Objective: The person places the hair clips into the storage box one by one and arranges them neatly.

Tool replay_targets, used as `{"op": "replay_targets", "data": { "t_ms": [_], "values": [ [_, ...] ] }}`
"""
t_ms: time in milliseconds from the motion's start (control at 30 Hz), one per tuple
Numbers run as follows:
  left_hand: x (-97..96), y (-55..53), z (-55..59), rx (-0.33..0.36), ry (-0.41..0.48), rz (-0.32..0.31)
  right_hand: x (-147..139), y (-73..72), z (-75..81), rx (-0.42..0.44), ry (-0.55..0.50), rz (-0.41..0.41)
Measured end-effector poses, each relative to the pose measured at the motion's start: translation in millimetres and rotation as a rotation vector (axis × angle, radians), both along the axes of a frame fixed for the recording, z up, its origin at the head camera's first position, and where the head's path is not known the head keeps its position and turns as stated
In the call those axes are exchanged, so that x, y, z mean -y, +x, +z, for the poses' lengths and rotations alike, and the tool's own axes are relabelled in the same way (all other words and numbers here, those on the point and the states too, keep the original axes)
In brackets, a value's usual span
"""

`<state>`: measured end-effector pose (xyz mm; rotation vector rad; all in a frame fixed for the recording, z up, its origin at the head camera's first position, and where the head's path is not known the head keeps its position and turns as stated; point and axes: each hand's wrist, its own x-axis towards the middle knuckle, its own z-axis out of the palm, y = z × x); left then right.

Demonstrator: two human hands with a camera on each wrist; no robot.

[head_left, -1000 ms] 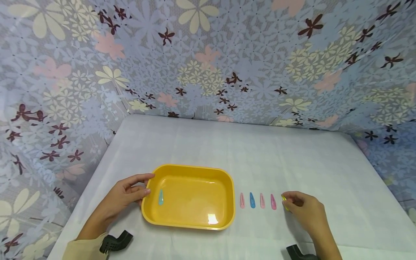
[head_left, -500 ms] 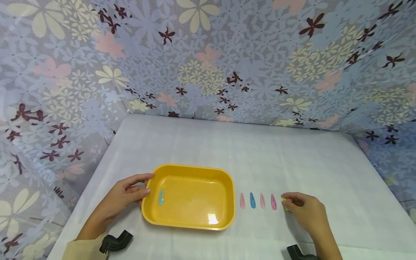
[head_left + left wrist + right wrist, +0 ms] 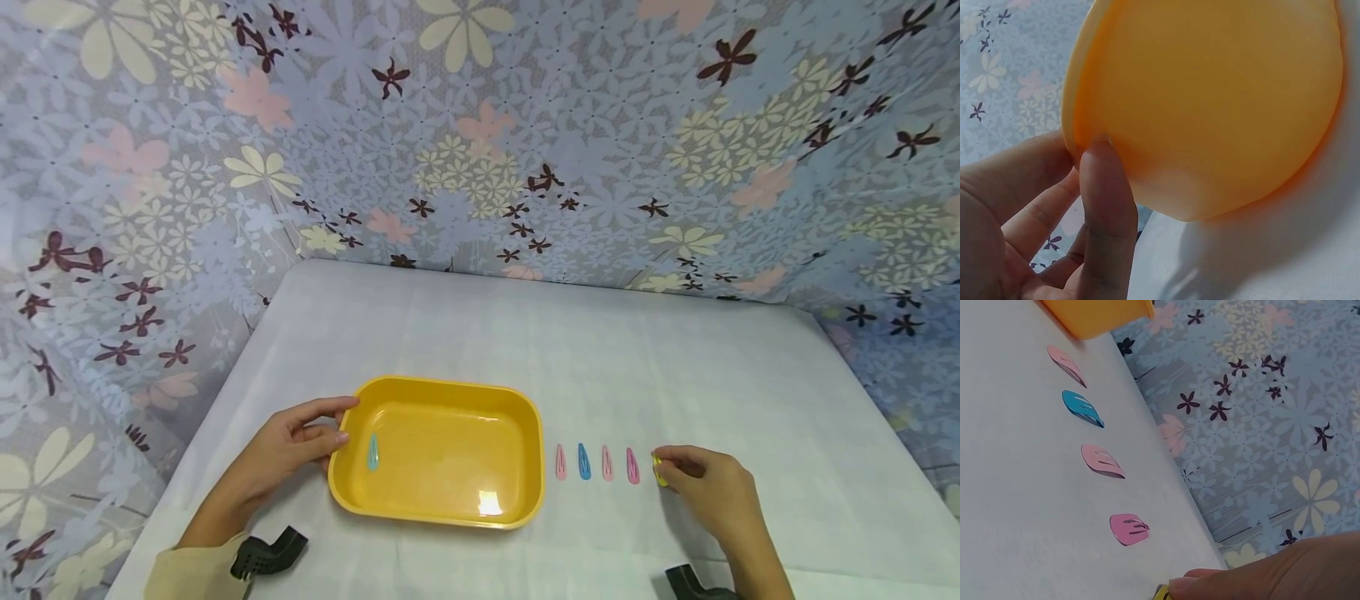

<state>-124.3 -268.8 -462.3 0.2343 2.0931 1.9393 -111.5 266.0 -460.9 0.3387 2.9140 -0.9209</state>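
At its left end, the yellow tray [image 3: 442, 523] is pinched by my left hand [image 3: 288, 446], the thumb [image 3: 1107, 194] pressing the wall. A light teal snap hair clip [image 3: 372, 452] lies inside the tray near that end. Over on the right, my right hand [image 3: 708, 483] pinches a yellow hair clip [image 3: 661, 472] at the table surface, at the right end of a row. In the right wrist view only part of the yellow clip [image 3: 1162, 592] shows at the fingertips.
Between tray and right hand stand a pale pink clip [image 3: 560, 462], a blue clip [image 3: 584, 462], another pale pink clip [image 3: 607, 463] and a magenta clip [image 3: 633, 466], spaced in a row. A white cloth covers the table [image 3: 525, 333]; floral fabric [image 3: 480, 167] hangs behind.
The view has shifted slightly. A little more of the yellow clip shows under the right fingertips; the left hand keeps its place on the tray.
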Motion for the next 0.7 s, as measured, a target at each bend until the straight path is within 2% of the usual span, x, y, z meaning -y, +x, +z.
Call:
{"op": "replay_targets", "data": {
  "t_ms": [167, 433, 700],
  "values": [
    [0.9, -0.9, -0.4, 0.027, -0.01, 0.012, -2.3, -0.4, -3.0, 0.024, -0.006, -0.027],
    [1.7, -2.2, -2.5, 0.058, -0.03, 0.015, -6.5, -0.7, -3.3, 0.049, -0.123, -0.064],
    [2.7, -1.8, -2.6, 0.063, -0.021, 0.02, -3.0, -0.6, 5.9, 0.038, -0.171, -0.058]
  ]
}}
